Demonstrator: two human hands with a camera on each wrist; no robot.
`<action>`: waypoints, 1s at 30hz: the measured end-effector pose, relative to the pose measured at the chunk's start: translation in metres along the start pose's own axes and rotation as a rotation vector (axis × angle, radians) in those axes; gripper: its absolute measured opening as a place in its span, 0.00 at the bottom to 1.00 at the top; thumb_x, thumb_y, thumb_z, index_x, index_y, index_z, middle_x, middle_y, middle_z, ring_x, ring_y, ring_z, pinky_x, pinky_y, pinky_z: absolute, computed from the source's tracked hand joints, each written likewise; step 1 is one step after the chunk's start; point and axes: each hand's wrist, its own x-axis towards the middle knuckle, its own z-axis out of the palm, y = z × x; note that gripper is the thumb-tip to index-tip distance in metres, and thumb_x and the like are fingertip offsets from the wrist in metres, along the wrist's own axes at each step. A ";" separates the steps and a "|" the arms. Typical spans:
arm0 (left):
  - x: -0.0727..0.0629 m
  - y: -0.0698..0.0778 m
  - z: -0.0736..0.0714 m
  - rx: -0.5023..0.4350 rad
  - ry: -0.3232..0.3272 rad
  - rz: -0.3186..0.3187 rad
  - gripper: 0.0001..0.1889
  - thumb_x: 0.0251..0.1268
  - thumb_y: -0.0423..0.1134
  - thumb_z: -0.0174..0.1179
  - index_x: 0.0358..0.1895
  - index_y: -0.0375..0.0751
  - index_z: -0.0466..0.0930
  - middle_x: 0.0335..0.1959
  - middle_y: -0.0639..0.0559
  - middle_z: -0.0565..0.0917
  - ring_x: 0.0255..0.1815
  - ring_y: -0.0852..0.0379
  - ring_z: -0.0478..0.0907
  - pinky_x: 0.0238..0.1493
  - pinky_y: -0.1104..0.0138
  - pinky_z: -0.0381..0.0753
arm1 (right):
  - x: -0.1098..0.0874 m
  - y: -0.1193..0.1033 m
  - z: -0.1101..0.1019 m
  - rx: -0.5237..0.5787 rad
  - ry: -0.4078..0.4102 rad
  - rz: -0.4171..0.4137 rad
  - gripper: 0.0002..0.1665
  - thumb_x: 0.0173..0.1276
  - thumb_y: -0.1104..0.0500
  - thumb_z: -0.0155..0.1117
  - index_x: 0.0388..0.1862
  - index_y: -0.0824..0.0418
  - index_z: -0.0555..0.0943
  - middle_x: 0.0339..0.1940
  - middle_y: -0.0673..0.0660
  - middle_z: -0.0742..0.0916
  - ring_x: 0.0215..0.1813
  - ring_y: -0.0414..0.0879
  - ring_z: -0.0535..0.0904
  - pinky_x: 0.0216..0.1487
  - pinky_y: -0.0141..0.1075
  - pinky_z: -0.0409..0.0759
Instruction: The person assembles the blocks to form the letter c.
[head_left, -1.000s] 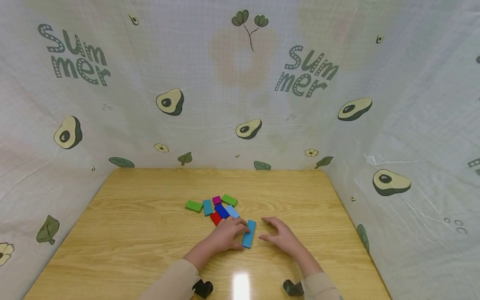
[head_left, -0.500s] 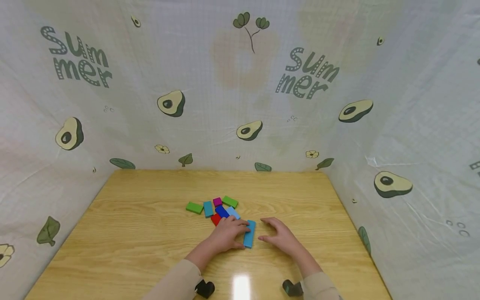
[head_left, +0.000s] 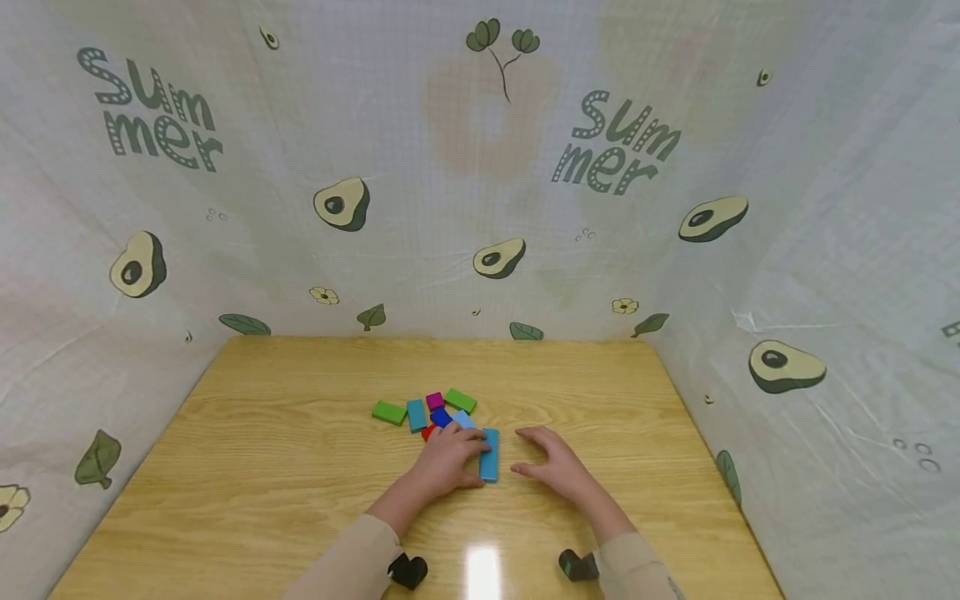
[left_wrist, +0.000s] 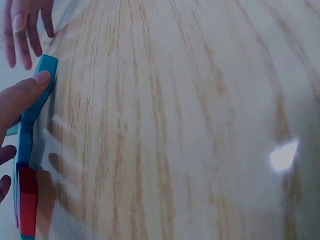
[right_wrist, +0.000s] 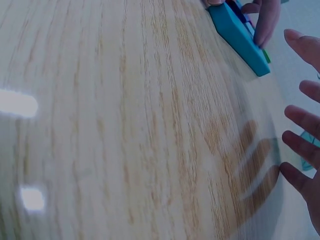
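Pinching a long blue block (head_left: 491,458), left hand (head_left: 447,461) over wooden table (head_left: 285,450), right hand (head_left: 557,467) spread nearby.

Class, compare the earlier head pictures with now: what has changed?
The left hand has shifted the long blue block leftward and slightly forward, turning it straighter; the right hand also moved slightly left and forward. Nothing was newly grasped or released. The magenta block stayed put.
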 end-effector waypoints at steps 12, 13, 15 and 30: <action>0.003 0.001 0.001 -0.018 0.013 -0.033 0.31 0.49 0.65 0.69 0.58 0.58 0.82 0.61 0.60 0.76 0.54 0.54 0.70 0.45 0.62 0.70 | 0.002 -0.001 -0.003 0.008 -0.004 0.017 0.38 0.61 0.48 0.73 0.67 0.58 0.74 0.66 0.57 0.76 0.70 0.60 0.65 0.67 0.59 0.62; 0.003 0.001 0.001 -0.022 0.014 -0.034 0.31 0.49 0.65 0.69 0.58 0.58 0.82 0.61 0.60 0.76 0.54 0.54 0.70 0.45 0.62 0.70 | 0.002 -0.002 -0.003 0.009 -0.005 0.017 0.38 0.61 0.48 0.73 0.67 0.58 0.74 0.66 0.57 0.76 0.70 0.60 0.65 0.67 0.60 0.62; 0.003 0.001 0.001 -0.033 0.013 -0.037 0.31 0.49 0.64 0.69 0.58 0.58 0.82 0.61 0.60 0.76 0.56 0.53 0.70 0.46 0.61 0.70 | 0.003 -0.002 -0.003 0.006 -0.006 0.015 0.37 0.61 0.49 0.73 0.67 0.58 0.74 0.66 0.57 0.76 0.70 0.60 0.65 0.67 0.60 0.62; -0.006 -0.015 -0.025 -0.114 0.112 -0.070 0.31 0.48 0.56 0.74 0.58 0.50 0.81 0.55 0.51 0.79 0.54 0.47 0.75 0.50 0.52 0.78 | 0.026 -0.014 -0.005 -0.015 -0.009 -0.001 0.35 0.61 0.53 0.74 0.66 0.59 0.75 0.65 0.58 0.77 0.69 0.59 0.67 0.67 0.58 0.64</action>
